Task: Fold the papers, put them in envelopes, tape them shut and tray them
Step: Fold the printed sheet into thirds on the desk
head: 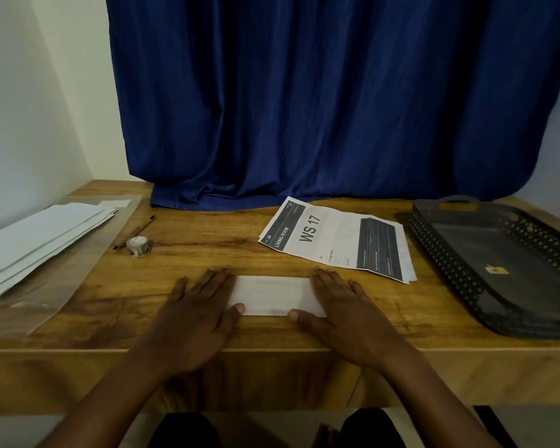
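A blue curtain (337, 98) hangs well beyond both hands and bunches onto the far edge of the wooden table (207, 247) on which everything lies. Far out to the right of the right hand sits a dark perforated tray (459, 286) with a small yellow mark on its floor. Far to the left of the left hand a stack of white envelopes (36, 240) rests on a clear plastic sleeve (62, 286). Just beyond the right hand, slightly to its right, lies a printed sheet (337, 237) reading "WS 17" and "LIVING ROOM", with the edges of more sheets showing under it. The left hand (201, 305) and the right hand (343, 302) lie flat, fingers straight and together, each pressing down one end of a folded paper (272, 295), a narrow white strip that spans the gap between them near the table's front edge; both thumbs touch its near edge. Beyond the left hand and a little to its left stands a small roll of tape (138, 246), and just past that lies a brown pen (135, 231), angled.
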{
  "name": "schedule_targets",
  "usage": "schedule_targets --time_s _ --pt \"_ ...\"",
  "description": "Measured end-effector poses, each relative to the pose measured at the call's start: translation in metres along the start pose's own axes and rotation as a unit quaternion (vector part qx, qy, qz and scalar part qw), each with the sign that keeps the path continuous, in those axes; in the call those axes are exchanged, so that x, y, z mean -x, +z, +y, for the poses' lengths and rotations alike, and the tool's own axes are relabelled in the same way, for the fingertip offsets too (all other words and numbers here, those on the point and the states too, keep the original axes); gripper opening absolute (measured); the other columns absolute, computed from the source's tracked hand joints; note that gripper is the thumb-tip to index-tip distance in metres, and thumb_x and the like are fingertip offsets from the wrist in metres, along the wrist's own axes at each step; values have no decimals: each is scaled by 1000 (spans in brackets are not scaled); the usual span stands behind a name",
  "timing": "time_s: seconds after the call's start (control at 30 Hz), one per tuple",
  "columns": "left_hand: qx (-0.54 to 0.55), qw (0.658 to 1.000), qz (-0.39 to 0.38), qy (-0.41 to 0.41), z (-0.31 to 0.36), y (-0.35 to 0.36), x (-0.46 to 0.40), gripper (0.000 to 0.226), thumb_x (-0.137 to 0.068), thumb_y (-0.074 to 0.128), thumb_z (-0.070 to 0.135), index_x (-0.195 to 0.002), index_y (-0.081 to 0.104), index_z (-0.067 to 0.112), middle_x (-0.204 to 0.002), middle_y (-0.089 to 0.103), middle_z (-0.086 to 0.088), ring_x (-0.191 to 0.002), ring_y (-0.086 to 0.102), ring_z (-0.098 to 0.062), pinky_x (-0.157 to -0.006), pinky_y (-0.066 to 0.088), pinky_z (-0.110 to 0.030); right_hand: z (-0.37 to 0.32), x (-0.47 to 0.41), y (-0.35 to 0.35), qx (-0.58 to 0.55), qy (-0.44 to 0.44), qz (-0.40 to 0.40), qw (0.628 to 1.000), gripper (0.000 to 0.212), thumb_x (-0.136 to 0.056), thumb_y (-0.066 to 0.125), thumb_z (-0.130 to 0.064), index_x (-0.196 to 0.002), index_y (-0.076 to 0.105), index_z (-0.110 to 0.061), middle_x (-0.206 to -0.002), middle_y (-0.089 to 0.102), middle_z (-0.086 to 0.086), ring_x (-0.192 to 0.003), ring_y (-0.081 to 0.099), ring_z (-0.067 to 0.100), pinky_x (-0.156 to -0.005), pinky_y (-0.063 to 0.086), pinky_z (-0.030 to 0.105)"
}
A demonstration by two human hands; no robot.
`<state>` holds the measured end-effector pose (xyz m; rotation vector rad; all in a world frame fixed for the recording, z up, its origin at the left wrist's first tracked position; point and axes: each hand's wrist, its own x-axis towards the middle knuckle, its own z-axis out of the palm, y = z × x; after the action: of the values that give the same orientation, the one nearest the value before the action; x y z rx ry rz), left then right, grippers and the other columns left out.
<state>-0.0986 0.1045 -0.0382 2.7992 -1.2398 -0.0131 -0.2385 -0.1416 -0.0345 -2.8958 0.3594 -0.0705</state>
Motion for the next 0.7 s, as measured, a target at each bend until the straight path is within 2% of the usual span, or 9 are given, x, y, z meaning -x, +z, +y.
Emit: schedule_targets --time_s 0.13,0.27,0.43,0.53,0.6,0.67,0.7 --pt "2 1000 3 9 3 -2 1 70 -100 5 63 -160 -14 31 -166 -19 14 -151 -26 -7 -126 -10 -46 -9 -1 -2 -6 -7 20 1000 110 -75 15 -94 -161 -7 -28 -170 -9 -7 -155 -10 10 -121 -8 40" --pt "-7 1000 12 13 3 -3 4 69 -100 5 62 -160 -12 33 -165 -20 15 -149 -31 -11 -125 -12 -47 -28 -5 3 4 -83 9 996 109 -79 18 -94 -160 -10 -27 -168 -15 -9 -149 -20 4 -122 -10 41" --pt "27 999 33 4 5 -2 6 69 -102 14 60 -161 -8 32 -166 -17 15 -150 -27 -9 -125 -12 -44 -40 -3 14 35 -118 6 992 108 -79 13 -95 -162 -2 -26 -170 -5 -6 -154 -13 7 -124 -11 42" --pt "156 985 73 -16 2 -4 9 71 -98 21 64 -161 1 36 -169 -6 13 -153 -15 -6 -126 -4 -39 -38 7 12 57 -125 10 990 109 -78 12 -96 -162 -2 -28 -169 -7 -8 -151 -15 4 -122 -12 39" --pt "279 953 115 -37 -2 -7 12 69 -96 29 65 -159 11 43 -169 7 15 -153 -1 -5 -124 8 -38 -38 20 8 88 -122 11 989 107 -80 18 -94 -161 -4 -28 -167 -11 -9 -150 -15 5 -121 -10 38" --pt "359 919 153 -48 -6 -8 13 64 -97 37 62 -157 20 46 -165 20 17 -149 17 -5 -118 23 -36 -38 34 2 126 -123 14 984 96 -88 31 -83 -162 5 -27 -169 -1 -5 -155 1 11 -123 4 41" --pt "382 908 161 -50 -7 -9 13 62 -97 40 60 -155 23 47 -163 25 18 -144 24 -3 -113 28 -34 -37 42 -2 147 -132 35 980 88 -91 43 -75 -161 19 -27 -168 15 -3 -154 18 13 -122 19 42"
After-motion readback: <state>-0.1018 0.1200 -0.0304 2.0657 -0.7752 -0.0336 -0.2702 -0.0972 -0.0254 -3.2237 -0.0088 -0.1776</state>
